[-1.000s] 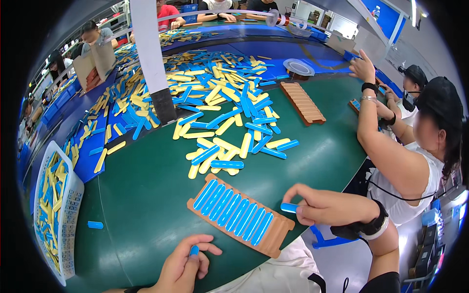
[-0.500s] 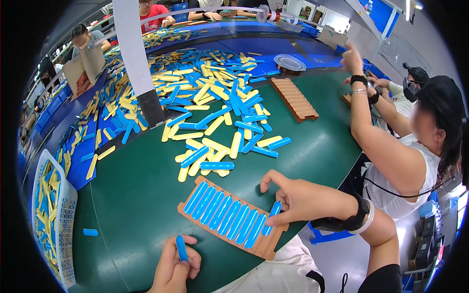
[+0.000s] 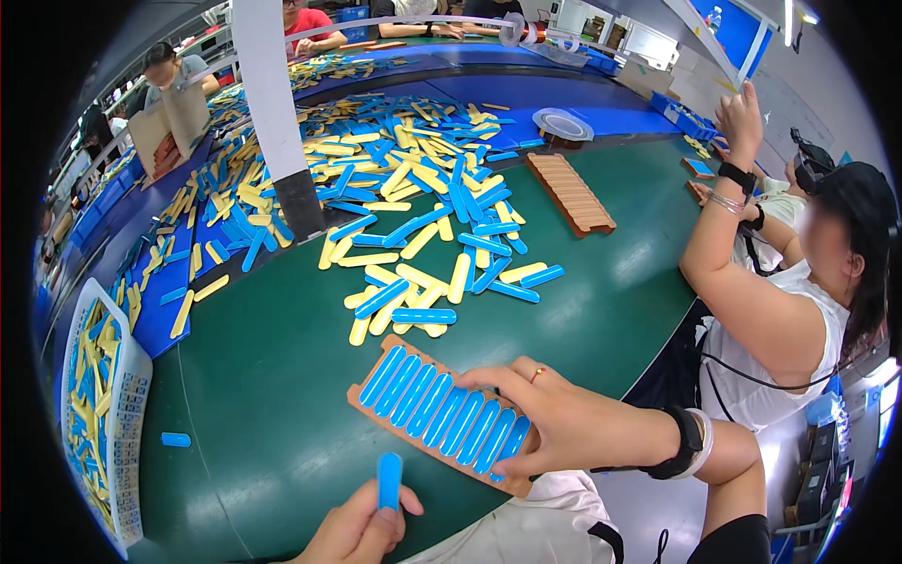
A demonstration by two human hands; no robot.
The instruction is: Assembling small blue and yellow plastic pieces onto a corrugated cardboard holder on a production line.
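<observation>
A: What does the left hand (image 3: 362, 526) have?

B: It pinches one blue strip (image 3: 389, 481) between thumb and fingers. The strip sticks up out of the hand, perhaps so its long end is free and easy to grab.

A: And the right hand (image 3: 583, 418)?

B: Its fingers are spread out over the near end of a brown tray (image 3: 512, 485). The thumb is on the last strip, and a finger reaches over the tops of the others. Maybe that keeps them from popping up.

A: Where is the tray?

B: Under the right hand, and ahead and to the right of the left hand. Blue strips (image 3: 431, 406) lie in it side by side, all pointing the same way. The grooves seem to keep each one in its own spot.

A: What else is around?

B: A big messy pile of blue and yellow strips (image 3: 413, 226) is ahead of both hands on the green table (image 3: 282, 376). Another brown tray (image 3: 570, 193) is far ahead of the right hand. A white basket full of strips (image 3: 132, 414) is off to the left of the left hand, and one loose blue strip (image 3: 176, 439) lies between them.

A: Is anything in the way?

B: A white post (image 3: 271, 103) hides some of the pile. The right hand covers the tray's end, so what is under its palm is hard to tell.
</observation>
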